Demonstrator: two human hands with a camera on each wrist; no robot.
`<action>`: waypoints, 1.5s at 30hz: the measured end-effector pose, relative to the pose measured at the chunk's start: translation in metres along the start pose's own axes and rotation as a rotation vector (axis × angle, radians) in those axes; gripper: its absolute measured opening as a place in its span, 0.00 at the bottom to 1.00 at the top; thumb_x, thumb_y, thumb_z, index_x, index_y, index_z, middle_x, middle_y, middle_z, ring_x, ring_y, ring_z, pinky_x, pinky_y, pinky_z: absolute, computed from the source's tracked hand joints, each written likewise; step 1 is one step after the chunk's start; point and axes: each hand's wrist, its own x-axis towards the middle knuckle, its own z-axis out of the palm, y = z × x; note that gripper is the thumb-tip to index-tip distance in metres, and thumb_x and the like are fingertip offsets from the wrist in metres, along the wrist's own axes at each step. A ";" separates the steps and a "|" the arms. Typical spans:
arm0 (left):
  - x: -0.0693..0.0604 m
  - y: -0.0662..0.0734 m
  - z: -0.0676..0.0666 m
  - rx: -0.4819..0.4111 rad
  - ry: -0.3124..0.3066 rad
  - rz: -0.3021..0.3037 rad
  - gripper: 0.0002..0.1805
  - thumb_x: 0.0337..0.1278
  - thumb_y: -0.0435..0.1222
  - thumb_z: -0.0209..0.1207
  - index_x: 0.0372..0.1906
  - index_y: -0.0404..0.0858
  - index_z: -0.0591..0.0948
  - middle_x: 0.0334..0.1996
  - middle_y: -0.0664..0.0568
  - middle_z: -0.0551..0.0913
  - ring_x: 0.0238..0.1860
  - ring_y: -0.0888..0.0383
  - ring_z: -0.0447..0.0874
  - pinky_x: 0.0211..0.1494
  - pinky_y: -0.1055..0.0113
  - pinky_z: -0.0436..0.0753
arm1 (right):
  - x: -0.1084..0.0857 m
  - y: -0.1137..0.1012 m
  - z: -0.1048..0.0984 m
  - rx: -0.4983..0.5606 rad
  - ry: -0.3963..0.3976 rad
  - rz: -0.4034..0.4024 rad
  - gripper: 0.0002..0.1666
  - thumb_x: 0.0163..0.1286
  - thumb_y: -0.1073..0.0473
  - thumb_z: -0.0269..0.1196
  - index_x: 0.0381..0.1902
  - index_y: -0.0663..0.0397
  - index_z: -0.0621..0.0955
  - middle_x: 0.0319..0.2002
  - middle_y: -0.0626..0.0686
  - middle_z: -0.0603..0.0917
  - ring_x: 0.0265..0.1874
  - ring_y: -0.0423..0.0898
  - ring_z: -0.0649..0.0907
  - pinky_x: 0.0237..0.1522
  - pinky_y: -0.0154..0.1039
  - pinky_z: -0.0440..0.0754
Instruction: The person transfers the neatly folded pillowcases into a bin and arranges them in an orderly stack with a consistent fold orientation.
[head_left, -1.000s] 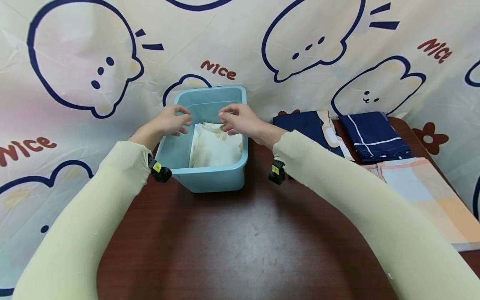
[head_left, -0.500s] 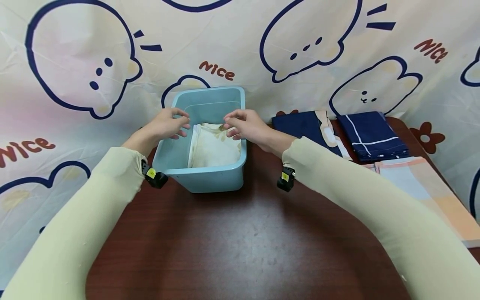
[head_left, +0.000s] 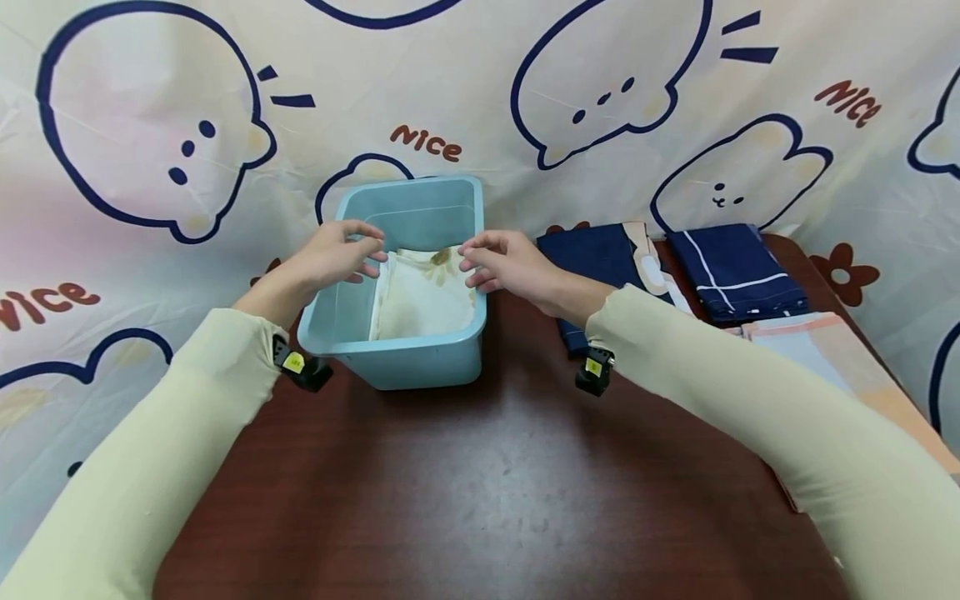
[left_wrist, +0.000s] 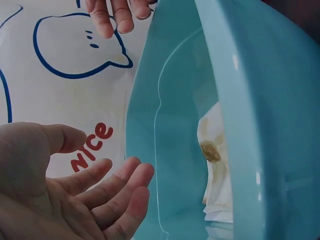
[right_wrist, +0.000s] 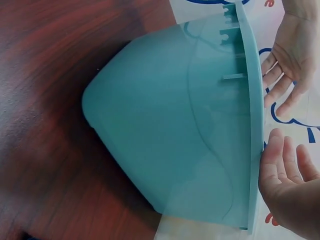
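A light blue plastic bin (head_left: 420, 367) stands on the table against the patterned backdrop. Inside it lies a folded cream cloth (head_left: 423, 300) with a brownish mark near its far edge. My left hand (head_left: 337, 254) hovers over the bin's left rim, fingers loosely bent and holding nothing. Over the right rim is my right hand (head_left: 513, 267), its fingers relaxed with nothing between them. In the left wrist view the left hand (left_wrist: 85, 195) shows a bare palm beside the bin. The right wrist view has the right hand (right_wrist: 290, 180) at the rim; whether it touches cannot be told.
Right of the bin lie a folded navy cloth (head_left: 592, 250) with a beige edge, partly behind the right arm, and a navy cloth with white lines (head_left: 738, 271). Nearer is a pastel checked cloth (head_left: 825, 342). Dark brown wooden table (head_left: 480, 483) extends in front.
My right hand has moved right, from above the cream cloth to the bin's right rim. The left hand stays nearly in place. The whole view has shifted slightly; the cream cloth lies still.
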 end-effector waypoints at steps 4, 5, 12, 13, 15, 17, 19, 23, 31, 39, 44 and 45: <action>-0.005 0.001 0.001 -0.014 0.005 0.020 0.27 0.79 0.45 0.43 0.74 0.36 0.65 0.66 0.37 0.77 0.60 0.42 0.82 0.68 0.45 0.77 | -0.007 0.002 -0.002 -0.014 0.000 -0.002 0.19 0.81 0.55 0.51 0.61 0.58 0.77 0.54 0.58 0.83 0.39 0.41 0.86 0.49 0.38 0.85; -0.006 0.002 0.001 -0.016 0.004 0.024 0.27 0.79 0.45 0.44 0.74 0.36 0.65 0.66 0.37 0.77 0.60 0.42 0.82 0.68 0.45 0.77 | -0.009 0.003 -0.003 -0.020 0.001 0.000 0.19 0.81 0.56 0.51 0.62 0.58 0.77 0.54 0.58 0.83 0.39 0.41 0.86 0.50 0.38 0.85; -0.013 0.006 0.007 -0.030 -0.016 0.059 0.25 0.79 0.45 0.44 0.72 0.38 0.67 0.64 0.38 0.79 0.56 0.47 0.84 0.66 0.48 0.78 | -0.019 0.006 -0.008 -0.027 -0.015 -0.021 0.21 0.82 0.55 0.51 0.64 0.59 0.76 0.56 0.59 0.82 0.40 0.41 0.86 0.51 0.37 0.85; -0.014 0.006 0.008 -0.032 -0.020 0.067 0.25 0.79 0.45 0.44 0.71 0.38 0.68 0.64 0.38 0.79 0.55 0.48 0.84 0.65 0.48 0.79 | -0.021 0.006 -0.009 -0.026 -0.016 -0.026 0.21 0.82 0.54 0.51 0.64 0.59 0.75 0.56 0.59 0.82 0.40 0.41 0.86 0.50 0.37 0.85; -0.016 0.006 0.011 -0.036 -0.026 0.080 0.24 0.80 0.45 0.44 0.70 0.38 0.69 0.63 0.38 0.80 0.54 0.50 0.85 0.64 0.49 0.79 | -0.024 0.007 -0.010 -0.029 -0.016 -0.034 0.21 0.82 0.54 0.50 0.64 0.60 0.75 0.56 0.60 0.82 0.41 0.42 0.86 0.50 0.37 0.85; -0.018 0.007 0.013 -0.033 -0.026 0.088 0.23 0.80 0.45 0.44 0.69 0.39 0.70 0.63 0.39 0.80 0.51 0.52 0.85 0.63 0.50 0.80 | -0.027 0.009 -0.012 -0.041 -0.014 -0.043 0.22 0.82 0.54 0.50 0.65 0.61 0.75 0.57 0.60 0.82 0.42 0.45 0.86 0.51 0.38 0.85; -0.020 0.007 0.015 -0.034 -0.018 0.097 0.23 0.80 0.45 0.45 0.69 0.39 0.71 0.62 0.39 0.81 0.49 0.56 0.86 0.60 0.53 0.81 | -0.031 0.011 -0.013 -0.066 -0.009 -0.053 0.22 0.82 0.55 0.50 0.65 0.61 0.75 0.57 0.60 0.82 0.45 0.49 0.87 0.53 0.42 0.85; -0.024 0.010 0.019 -0.043 -0.002 0.121 0.22 0.79 0.45 0.45 0.68 0.39 0.72 0.60 0.39 0.82 0.46 0.59 0.86 0.54 0.62 0.83 | -0.038 0.018 -0.016 -0.122 0.001 -0.058 0.20 0.82 0.55 0.51 0.62 0.59 0.77 0.56 0.59 0.84 0.49 0.55 0.86 0.54 0.47 0.85; -0.035 0.011 0.030 -0.025 0.046 0.176 0.21 0.79 0.43 0.45 0.66 0.38 0.73 0.58 0.39 0.83 0.47 0.55 0.85 0.50 0.65 0.83 | -0.053 0.030 -0.024 -0.171 0.007 -0.060 0.17 0.81 0.54 0.52 0.59 0.55 0.78 0.54 0.58 0.85 0.45 0.49 0.87 0.48 0.40 0.85; -0.043 0.012 0.041 -0.005 0.082 0.217 0.20 0.78 0.41 0.45 0.64 0.38 0.75 0.55 0.41 0.85 0.48 0.50 0.84 0.49 0.64 0.78 | -0.068 0.038 -0.031 -0.184 -0.010 -0.073 0.17 0.81 0.55 0.52 0.59 0.56 0.78 0.54 0.58 0.85 0.45 0.49 0.87 0.51 0.45 0.86; -0.046 0.012 0.049 -0.015 0.121 0.265 0.18 0.76 0.40 0.47 0.62 0.37 0.76 0.53 0.41 0.86 0.49 0.49 0.86 0.43 0.63 0.78 | -0.078 0.042 -0.033 -0.196 -0.027 -0.102 0.17 0.81 0.55 0.52 0.59 0.57 0.78 0.54 0.58 0.85 0.47 0.51 0.87 0.49 0.42 0.86; -0.047 0.012 0.051 -0.018 0.132 0.277 0.18 0.76 0.39 0.47 0.61 0.37 0.77 0.53 0.41 0.86 0.49 0.48 0.86 0.42 0.62 0.77 | -0.080 0.043 -0.033 -0.198 -0.029 -0.111 0.17 0.81 0.55 0.53 0.59 0.57 0.78 0.54 0.59 0.85 0.46 0.51 0.87 0.48 0.41 0.86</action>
